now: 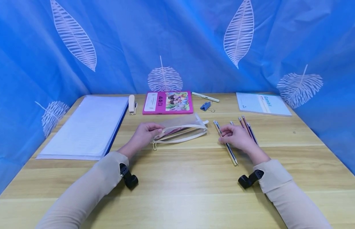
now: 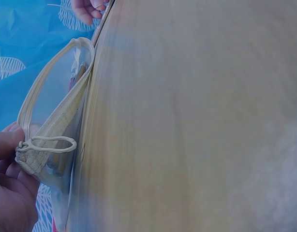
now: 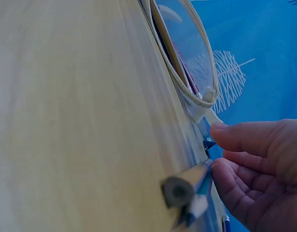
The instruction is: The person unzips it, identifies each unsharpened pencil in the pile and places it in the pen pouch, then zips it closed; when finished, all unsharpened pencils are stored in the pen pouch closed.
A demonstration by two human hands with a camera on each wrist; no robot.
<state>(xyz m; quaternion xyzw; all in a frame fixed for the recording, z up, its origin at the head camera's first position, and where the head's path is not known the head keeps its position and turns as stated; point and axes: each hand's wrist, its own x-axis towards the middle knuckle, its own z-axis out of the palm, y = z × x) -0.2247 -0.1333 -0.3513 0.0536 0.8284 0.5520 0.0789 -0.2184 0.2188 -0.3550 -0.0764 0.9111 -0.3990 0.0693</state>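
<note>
My left hand (image 1: 145, 135) pinches the left end of a see-through zip pouch (image 1: 183, 121), close to its cord zip pull (image 2: 54, 144). The pouch mouth gapes, and in the right wrist view a few pencils (image 3: 170, 46) show inside it. My right hand (image 1: 236, 137) is over loose pencils (image 1: 230, 155) lying on the table, to the right of the pouch. In the right wrist view its thumb and forefinger stand apart, with the fingertips beside the pencils' ends; whether they touch is hard to tell. More pencils (image 1: 252, 133) lie partly hidden behind that hand.
Behind the pouch lie a pink book (image 1: 154, 112), a blue binder clip (image 1: 205, 106) and a pale green pen (image 1: 205, 96). A stapler (image 1: 132, 104) stands beside a stack of white paper (image 1: 82, 130) on the left. A notebook (image 1: 252, 103) lies back right, near the blue curtain (image 1: 194, 38).
</note>
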